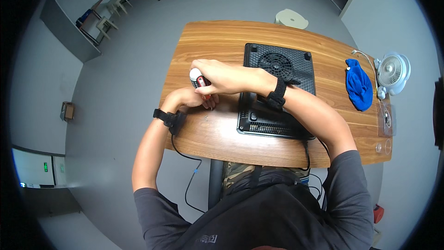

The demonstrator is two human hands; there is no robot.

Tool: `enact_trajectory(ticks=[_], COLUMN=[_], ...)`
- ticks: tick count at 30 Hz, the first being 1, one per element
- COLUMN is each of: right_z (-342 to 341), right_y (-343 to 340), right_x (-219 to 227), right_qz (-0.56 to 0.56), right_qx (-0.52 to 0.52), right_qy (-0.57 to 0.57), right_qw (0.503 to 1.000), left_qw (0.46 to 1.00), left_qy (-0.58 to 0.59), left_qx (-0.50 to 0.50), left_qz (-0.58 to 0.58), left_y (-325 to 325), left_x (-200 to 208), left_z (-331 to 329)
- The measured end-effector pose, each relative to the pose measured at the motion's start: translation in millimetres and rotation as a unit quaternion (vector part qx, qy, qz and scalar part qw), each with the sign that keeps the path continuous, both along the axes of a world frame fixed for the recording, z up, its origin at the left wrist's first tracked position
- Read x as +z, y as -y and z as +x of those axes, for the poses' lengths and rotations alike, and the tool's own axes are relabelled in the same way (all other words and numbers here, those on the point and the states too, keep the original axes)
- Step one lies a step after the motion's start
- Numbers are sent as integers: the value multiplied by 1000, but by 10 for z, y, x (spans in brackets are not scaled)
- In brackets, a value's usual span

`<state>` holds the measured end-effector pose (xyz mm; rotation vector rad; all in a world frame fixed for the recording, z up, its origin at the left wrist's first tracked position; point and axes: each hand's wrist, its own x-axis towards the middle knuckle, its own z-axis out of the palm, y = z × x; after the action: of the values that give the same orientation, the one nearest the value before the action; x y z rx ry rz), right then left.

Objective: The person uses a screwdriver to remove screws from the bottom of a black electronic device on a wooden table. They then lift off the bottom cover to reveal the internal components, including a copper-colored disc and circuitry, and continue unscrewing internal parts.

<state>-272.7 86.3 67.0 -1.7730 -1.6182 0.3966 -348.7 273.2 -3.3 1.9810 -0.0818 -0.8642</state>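
My right hand point(221, 75) is wrapped round a red, black and white handheld tool point(200, 81), its rounded white end upward. Its lower end is hidden between my hands, over the table's left part. Just below it, my left hand point(193, 97) has its fingers curled and pressed together around the tool's lower end; what they pinch is too small and hidden to name. Under my right forearm lies a black laptop cooling pad point(277, 55) with a round fan grille and rubber feet facing up. My arm covers its middle.
The wooden table point(217, 37) carries a blue cloth point(359, 85), a white fan point(391, 70) and a clear plastic box point(386, 119) along its right side. Cables point(187, 190) hang off the near edge. A white stool point(291, 18) stands beyond the far edge.
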Motion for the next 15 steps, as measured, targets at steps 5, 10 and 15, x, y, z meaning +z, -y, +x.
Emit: enact_trajectory(ticks=[5,10,15], right_z=[-43,-40,-26], right_y=[-2,5,67], right_x=[-31,-19,-28], right_qz=[-1,-13,0], right_qx=[4,-2,-1], right_qy=[-19,-11,-8], right_qw=[1000,1000,1000], left_qw=[1000,999,992], left_qy=[3,-15,72], left_qx=[1,-1,-85], left_qz=[18,42,66], left_y=[-17,5,-49], left_x=[-103,-79,-179], left_z=[-28,-55,-33])
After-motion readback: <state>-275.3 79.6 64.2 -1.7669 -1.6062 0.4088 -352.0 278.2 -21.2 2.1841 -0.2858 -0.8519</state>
